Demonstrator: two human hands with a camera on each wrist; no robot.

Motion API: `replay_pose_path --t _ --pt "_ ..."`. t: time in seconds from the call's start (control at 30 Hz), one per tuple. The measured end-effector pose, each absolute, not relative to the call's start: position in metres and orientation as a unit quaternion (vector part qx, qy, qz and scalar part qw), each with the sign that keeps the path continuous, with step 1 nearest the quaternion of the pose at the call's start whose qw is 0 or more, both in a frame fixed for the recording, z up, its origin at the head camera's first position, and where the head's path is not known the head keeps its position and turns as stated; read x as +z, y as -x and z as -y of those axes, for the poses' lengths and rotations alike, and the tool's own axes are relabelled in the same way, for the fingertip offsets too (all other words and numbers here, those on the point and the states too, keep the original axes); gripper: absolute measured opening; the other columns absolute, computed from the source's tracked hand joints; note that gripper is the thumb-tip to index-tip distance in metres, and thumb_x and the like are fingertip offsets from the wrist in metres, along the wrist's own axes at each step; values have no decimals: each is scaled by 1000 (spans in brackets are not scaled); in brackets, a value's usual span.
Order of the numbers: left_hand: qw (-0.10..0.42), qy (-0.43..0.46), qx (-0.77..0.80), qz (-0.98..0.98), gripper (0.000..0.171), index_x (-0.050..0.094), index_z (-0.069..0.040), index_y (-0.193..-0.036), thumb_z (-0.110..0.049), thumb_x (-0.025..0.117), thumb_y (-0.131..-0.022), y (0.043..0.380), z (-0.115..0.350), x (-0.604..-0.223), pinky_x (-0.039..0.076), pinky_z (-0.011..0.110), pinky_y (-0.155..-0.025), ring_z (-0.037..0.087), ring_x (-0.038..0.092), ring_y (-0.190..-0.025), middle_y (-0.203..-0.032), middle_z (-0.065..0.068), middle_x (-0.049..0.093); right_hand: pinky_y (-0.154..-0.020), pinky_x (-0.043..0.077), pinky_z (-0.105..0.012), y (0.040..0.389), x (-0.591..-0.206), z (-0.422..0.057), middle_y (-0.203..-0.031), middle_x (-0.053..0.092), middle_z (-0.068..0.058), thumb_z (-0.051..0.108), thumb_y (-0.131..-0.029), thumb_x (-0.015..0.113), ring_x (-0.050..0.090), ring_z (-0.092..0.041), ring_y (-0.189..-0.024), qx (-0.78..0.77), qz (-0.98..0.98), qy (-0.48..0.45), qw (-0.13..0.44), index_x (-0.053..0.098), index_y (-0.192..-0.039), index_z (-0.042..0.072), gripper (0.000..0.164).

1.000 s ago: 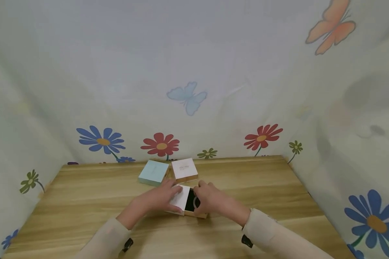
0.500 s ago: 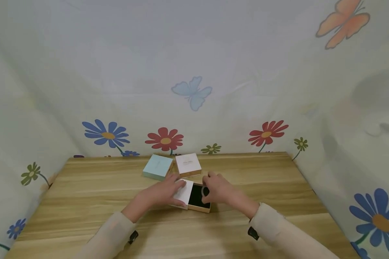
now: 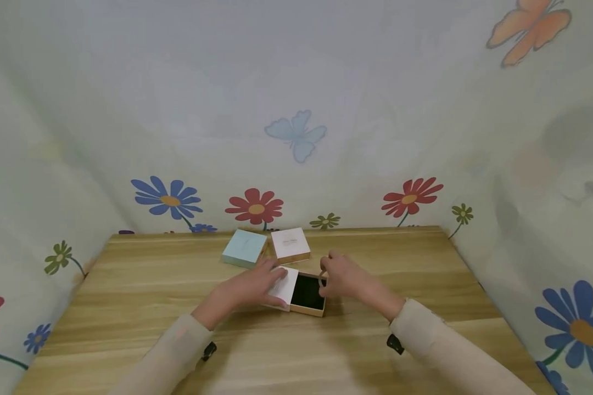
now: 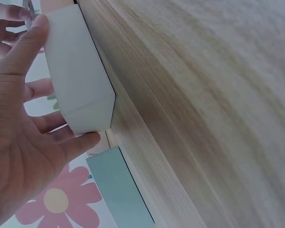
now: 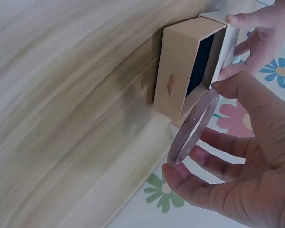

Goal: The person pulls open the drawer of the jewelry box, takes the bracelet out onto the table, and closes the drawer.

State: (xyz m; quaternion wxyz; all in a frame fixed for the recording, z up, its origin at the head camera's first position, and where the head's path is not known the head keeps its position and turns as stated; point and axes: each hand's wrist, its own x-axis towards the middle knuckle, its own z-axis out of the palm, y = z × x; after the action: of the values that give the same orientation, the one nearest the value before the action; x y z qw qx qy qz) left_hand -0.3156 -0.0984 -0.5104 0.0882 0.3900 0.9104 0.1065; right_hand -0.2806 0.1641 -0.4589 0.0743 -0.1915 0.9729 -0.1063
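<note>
My left hand (image 3: 254,286) grips the white sleeve (image 4: 80,61) of a small drawer box, thumb on one side and fingers on the other. From the sleeve the box's drawer (image 5: 180,61) sticks out to the right, part way open. It has a pale tan front with a small pull tab (image 5: 170,85) and a dark lining (image 3: 308,292). Between thumb and fingertips, my right hand (image 3: 346,278) pinches a translucent, pale pinkish bangle (image 5: 184,130). The bangle is held on edge at the drawer's right end, overlapping its rim in the head view.
Behind the hands, a light blue box (image 3: 245,247) and a white box with gold-coloured sides (image 3: 290,244) lie side by side near the back of the wooden table (image 3: 158,296). A flower-printed cloth (image 3: 217,131) hangs behind and at both sides.
The right hand has raised the bangle off the dark lining and carried it right, to the drawer's end, uncovering more lining. The left hand keeps its hold on the sleeve. The head view has shifted slightly.
</note>
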Motion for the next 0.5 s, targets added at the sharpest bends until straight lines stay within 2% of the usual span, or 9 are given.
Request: replay_pose_path --t 0.37,0.5 --pt "93 -393 93 -910 87 52 -13 -144 -71 68 -81 320 99 -514 42 42 -109 28 39 -135 -149 14 41 -79 53 -40 288 -458 -182 -105 57 -10 33 -81 87 56 -22 -86 -117 -976 167 76 64 -112 4 48" --pt "89 -396 101 -909 87 52 -12 -144 -69 70 -81 321 97 -514 42 44 -110 29 39 -136 -150 15 41 -81 53 -42 290 -456 -185 -107 57 -11 31 -80 87 56 -24 -88 -119 -977 161 70 65 -111 5 46"
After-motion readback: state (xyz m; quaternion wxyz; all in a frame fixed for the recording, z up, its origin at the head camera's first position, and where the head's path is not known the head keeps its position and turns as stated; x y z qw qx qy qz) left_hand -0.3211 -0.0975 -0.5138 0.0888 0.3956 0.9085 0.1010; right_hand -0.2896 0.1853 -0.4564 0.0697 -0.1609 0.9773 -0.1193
